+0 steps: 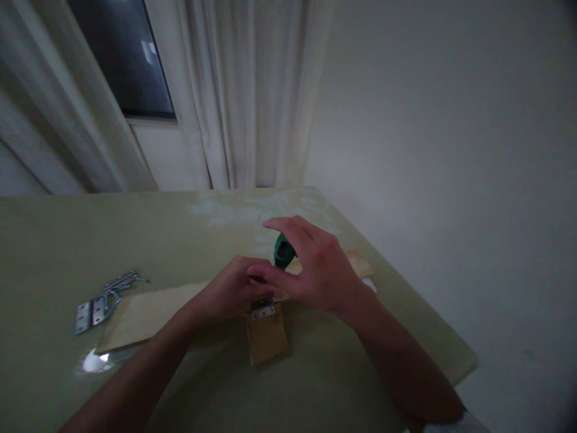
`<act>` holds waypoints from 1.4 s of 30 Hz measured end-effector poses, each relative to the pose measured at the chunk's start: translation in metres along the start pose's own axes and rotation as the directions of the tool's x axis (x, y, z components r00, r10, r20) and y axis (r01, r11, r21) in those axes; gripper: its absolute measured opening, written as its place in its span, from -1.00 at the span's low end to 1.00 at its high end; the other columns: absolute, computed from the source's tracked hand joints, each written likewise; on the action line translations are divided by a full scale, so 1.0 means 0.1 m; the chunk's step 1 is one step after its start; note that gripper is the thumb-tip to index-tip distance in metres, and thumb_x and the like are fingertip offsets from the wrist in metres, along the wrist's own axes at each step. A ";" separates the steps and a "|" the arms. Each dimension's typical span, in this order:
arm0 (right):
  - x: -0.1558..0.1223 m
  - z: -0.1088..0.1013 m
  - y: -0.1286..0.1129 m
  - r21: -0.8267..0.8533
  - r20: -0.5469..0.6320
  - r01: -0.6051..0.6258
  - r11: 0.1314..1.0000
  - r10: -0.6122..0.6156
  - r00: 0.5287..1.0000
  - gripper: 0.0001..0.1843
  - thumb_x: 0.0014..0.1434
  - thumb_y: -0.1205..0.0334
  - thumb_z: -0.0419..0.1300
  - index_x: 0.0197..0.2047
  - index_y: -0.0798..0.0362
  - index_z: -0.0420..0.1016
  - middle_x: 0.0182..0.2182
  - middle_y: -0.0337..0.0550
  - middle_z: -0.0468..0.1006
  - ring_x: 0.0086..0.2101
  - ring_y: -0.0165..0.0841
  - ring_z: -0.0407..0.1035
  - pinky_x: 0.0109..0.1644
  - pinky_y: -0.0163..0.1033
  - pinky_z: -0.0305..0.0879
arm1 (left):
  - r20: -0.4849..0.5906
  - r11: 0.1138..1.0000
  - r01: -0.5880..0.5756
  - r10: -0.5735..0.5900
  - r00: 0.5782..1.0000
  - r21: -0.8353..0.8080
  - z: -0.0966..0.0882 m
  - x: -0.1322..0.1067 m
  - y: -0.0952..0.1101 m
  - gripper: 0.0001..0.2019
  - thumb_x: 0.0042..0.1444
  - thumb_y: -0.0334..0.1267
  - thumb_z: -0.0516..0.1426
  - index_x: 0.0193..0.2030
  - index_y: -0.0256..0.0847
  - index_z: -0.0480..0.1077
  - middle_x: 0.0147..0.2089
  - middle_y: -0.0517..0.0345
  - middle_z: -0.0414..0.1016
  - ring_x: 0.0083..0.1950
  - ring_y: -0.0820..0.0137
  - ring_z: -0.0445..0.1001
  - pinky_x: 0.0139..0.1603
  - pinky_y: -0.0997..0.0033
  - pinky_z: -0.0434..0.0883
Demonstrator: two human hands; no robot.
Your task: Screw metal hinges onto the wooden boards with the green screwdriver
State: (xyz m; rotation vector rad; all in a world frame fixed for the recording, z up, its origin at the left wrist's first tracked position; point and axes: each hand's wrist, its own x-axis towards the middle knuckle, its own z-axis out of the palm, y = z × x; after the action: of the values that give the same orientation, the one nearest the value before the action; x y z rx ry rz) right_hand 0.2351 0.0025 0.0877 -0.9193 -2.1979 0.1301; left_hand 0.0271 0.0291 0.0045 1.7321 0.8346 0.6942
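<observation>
A small metal hinge [262, 312] with holes lies against a long pale wooden board [155, 313] and a short brown wood piece [267, 340]. My left hand [234, 285] rests over the board, its fingers pinched together just above the hinge; what they hold is hidden. My right hand [315, 264] curves around a green-and-black handle, apparently a screwdriver [283, 251], standing roughly upright over the hinge. The right thumb reaches across to my left fingers, and the forefinger extends past the handle. The screwdriver's tip is out of sight behind the hands.
Left of the board lie another hinge [90, 314], a folded hinge [121, 280] and several screws [110, 299]. Clear plastic [94, 362] shows under the board's left end. The green table [406, 313] ends at a white wall [442, 150] on the right; curtains [252, 96] hang behind.
</observation>
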 end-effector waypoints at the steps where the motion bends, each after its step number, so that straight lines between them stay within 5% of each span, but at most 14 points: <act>1: 0.00 0.01 0.01 -0.007 -0.018 -0.003 1.000 0.003 1.000 -0.61 0.50 0.03 0.31 0.28 -0.02 0.49 0.06 -0.01 0.69 0.00 -0.16 0.60 0.13 -0.06 0.51 | 0.021 1.000 -0.005 0.005 1.000 0.016 -0.01 0.00 0.01 -0.85 0.22 -0.19 0.37 -0.25 -0.24 0.63 -0.28 0.10 0.69 -0.27 0.33 0.57 -0.24 0.39 0.49; 3: 0.00 0.03 0.02 0.028 -0.019 0.026 0.999 -0.026 0.999 -0.68 0.57 0.12 0.23 0.31 -0.04 0.47 0.08 -0.04 0.68 0.00 -0.22 0.58 0.15 -0.10 0.48 | 0.092 0.999 -0.033 0.030 0.995 0.027 -0.05 -0.01 0.02 -0.85 0.28 -0.19 0.33 -0.16 -0.23 0.67 -0.19 0.06 0.73 -0.18 0.28 0.62 -0.14 0.35 0.54; 6: 0.00 0.02 0.00 0.085 -0.015 0.055 0.995 -0.054 0.998 -0.51 0.56 0.24 0.16 0.48 -0.01 0.32 0.15 -0.01 0.63 0.02 -0.26 0.55 0.20 -0.11 0.46 | 0.150 0.995 -0.098 0.097 0.984 -0.005 -0.07 -0.02 0.02 -0.80 0.38 -0.19 0.24 -0.16 -0.24 0.66 -0.21 0.10 0.69 -0.20 0.33 0.58 -0.15 0.39 0.51; 11: 0.00 0.03 -0.02 0.083 -0.086 -0.015 0.996 0.022 0.996 -0.40 0.44 -0.01 0.39 0.41 -0.01 0.38 0.01 -0.08 0.67 -0.14 -0.27 0.56 0.04 -0.16 0.50 | 0.046 0.995 -0.053 0.057 0.997 -0.081 -0.01 0.00 -0.01 -0.74 0.32 -0.14 0.33 -0.33 -0.27 0.59 -0.33 0.13 0.60 -0.29 0.40 0.47 -0.30 0.47 0.40; 16: 0.00 0.07 0.01 0.091 -0.140 -0.027 0.996 0.039 0.989 -0.47 0.40 0.11 0.44 0.34 -0.01 0.45 -0.12 -0.18 0.67 -0.27 -0.33 0.53 -0.05 -0.21 0.48 | 0.003 0.988 0.038 -0.038 0.999 -0.153 0.02 0.01 0.00 -0.77 0.10 -0.20 0.46 -0.22 -0.27 0.61 -0.34 0.16 0.58 -0.30 0.38 0.48 -0.30 0.45 0.41; 22: 0.00 0.09 -0.01 0.093 -0.134 -0.081 0.992 0.093 0.987 -0.47 0.38 0.11 0.46 0.33 -0.05 0.47 -0.17 -0.21 0.66 -0.27 -0.31 0.53 -0.09 -0.21 0.46 | 0.149 0.979 -0.049 0.080 0.986 -0.200 -0.06 -0.02 -0.01 -0.82 0.36 -0.17 0.30 -0.10 -0.26 0.66 -0.16 0.07 0.67 -0.16 0.35 0.56 -0.11 0.38 0.50; 27: -0.01 0.08 -0.03 0.127 -0.109 -0.073 0.989 0.087 0.990 -0.37 0.31 0.14 0.47 0.37 -0.01 0.43 -0.17 -0.23 0.63 -0.37 -0.38 0.45 -0.19 -0.24 0.41 | 0.015 0.959 -0.010 0.015 1.000 -0.283 0.02 0.03 0.01 -0.84 0.16 -0.30 0.44 -0.36 -0.27 0.59 -0.38 0.20 0.59 -0.32 0.43 0.48 -0.26 0.48 0.44; 30: -0.01 0.08 -0.04 0.122 -0.100 -0.069 0.990 0.081 0.992 -0.40 0.32 0.17 0.46 0.36 -0.04 0.43 -0.18 -0.27 0.61 -0.32 -0.37 0.49 -0.14 -0.24 0.42 | 0.054 0.954 0.012 0.005 0.999 -0.298 0.04 0.03 0.06 -0.82 0.06 -0.35 0.49 -0.33 -0.28 0.59 -0.36 0.19 0.63 -0.33 0.42 0.51 -0.27 0.47 0.46; 37: 0.00 0.09 -0.05 0.118 -0.099 -0.118 0.986 0.130 0.987 -0.44 0.37 0.10 0.45 0.35 -0.09 0.43 -0.19 -0.29 0.63 -0.32 -0.37 0.51 -0.12 -0.24 0.42 | 0.079 0.967 -0.180 0.197 0.977 -0.179 -0.05 -0.01 0.11 -0.88 0.34 -0.25 0.30 -0.16 -0.23 0.67 -0.18 0.11 0.71 -0.17 0.37 0.60 -0.15 0.45 0.51; 42: 0.00 0.09 -0.06 0.135 -0.089 -0.117 0.984 0.130 0.987 -0.39 0.33 0.11 0.46 0.36 -0.07 0.41 -0.20 -0.27 0.62 -0.30 -0.34 0.51 -0.11 -0.22 0.42 | -0.030 0.967 -0.052 0.046 0.999 -0.248 0.05 0.04 0.11 -0.80 0.12 -0.27 0.44 -0.40 -0.25 0.54 -0.40 0.21 0.60 -0.34 0.41 0.51 -0.25 0.43 0.49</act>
State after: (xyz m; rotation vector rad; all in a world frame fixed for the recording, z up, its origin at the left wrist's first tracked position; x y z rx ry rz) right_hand 0.2260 -0.0003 0.0832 -0.9690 -2.0173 0.2774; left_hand 0.0355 0.0272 0.0134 1.5241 0.6906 0.8182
